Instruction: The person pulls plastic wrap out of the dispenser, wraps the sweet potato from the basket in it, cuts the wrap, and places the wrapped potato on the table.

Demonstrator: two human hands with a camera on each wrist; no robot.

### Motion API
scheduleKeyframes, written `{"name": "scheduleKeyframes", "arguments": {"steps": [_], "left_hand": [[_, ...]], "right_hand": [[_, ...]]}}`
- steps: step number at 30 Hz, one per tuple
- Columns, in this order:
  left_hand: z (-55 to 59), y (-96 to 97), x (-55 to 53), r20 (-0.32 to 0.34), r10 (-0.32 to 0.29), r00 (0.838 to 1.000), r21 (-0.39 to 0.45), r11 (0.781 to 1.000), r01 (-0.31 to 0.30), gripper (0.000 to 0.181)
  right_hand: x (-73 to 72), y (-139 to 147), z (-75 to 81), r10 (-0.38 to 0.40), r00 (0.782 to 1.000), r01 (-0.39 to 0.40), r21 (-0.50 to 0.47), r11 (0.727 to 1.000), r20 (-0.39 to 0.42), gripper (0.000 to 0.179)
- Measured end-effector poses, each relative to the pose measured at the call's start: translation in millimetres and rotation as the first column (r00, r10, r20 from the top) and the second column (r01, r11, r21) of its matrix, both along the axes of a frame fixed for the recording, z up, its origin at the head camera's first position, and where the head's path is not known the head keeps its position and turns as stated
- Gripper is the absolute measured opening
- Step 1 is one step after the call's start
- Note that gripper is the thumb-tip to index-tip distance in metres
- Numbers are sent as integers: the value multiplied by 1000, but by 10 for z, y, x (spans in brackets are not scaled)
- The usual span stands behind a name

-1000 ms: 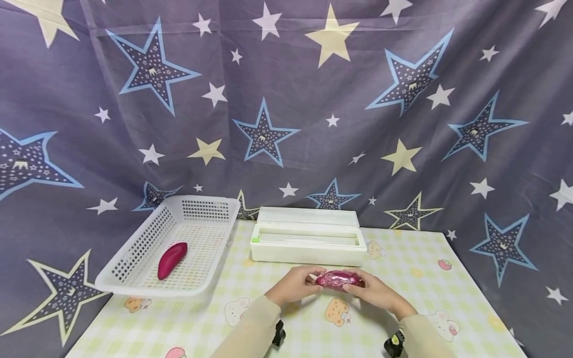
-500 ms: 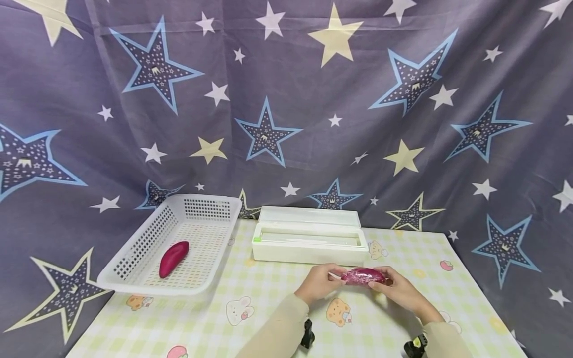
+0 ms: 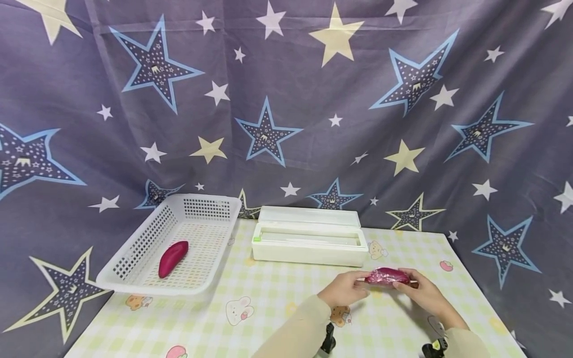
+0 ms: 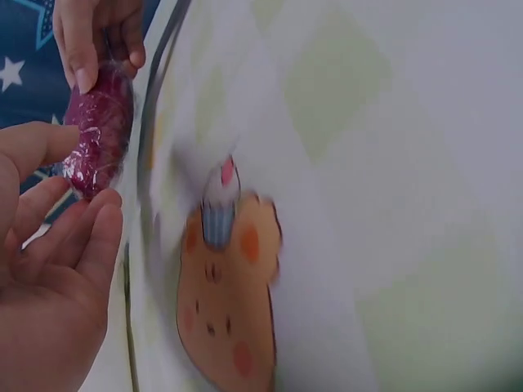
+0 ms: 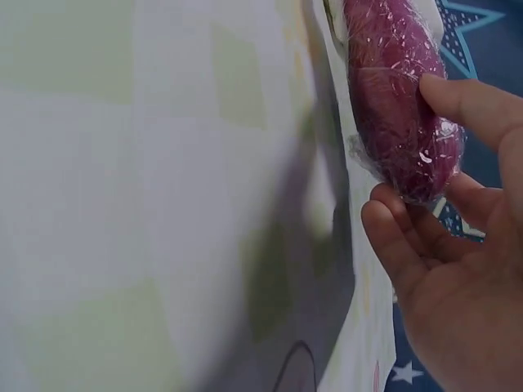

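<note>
A purple sweet potato wrapped in clear cling film is held between both hands over the right side of the table. My right hand grips its right end, and in the right wrist view the thumb lies across the crinkled film. At the left end, my left hand has its fingertips around the tip; in the left wrist view a digit overlaps the film while other fingertips sit near the lower end. A second sweet potato, with no film visible on it, lies in the white plastic basket on the left.
Behind the hands stands a white cling film dispenser, its lid raised and a roll inside. The table has a checked cloth with cartoon prints. A star-patterned curtain hangs close behind and beside it.
Both hands have carried the wrapped sweet potato to the right, from in front of the dispenser to beyond its right end. The left hand's digits are spread slightly wider. Basket and dispenser stay put.
</note>
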State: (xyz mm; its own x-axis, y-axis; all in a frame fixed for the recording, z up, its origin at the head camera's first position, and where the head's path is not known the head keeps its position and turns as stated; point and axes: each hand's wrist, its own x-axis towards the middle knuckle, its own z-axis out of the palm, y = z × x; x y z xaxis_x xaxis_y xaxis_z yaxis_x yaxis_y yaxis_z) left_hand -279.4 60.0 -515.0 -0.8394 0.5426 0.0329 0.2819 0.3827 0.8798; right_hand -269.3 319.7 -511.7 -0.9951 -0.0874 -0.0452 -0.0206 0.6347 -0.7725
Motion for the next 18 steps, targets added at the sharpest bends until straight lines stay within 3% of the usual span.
{"name": "scheduleKeyframes", "arguments": {"steps": [7, 12, 18], "left_hand": [[3, 194, -5, -154, -99, 983, -212, 975, 65, 64], [10, 244, 28, -160, -116, 980, -301, 951, 64, 71], [36, 274, 40, -147, -97, 984, -318, 947, 46, 74]], "right_hand": [[16, 138, -15, -29, 999, 30, 54, 998, -16, 66], [-2, 159, -50, -31, 999, 32, 69, 997, -5, 65], [-27, 143, -37, -30, 1000, 29, 97, 995, 9, 69]]}}
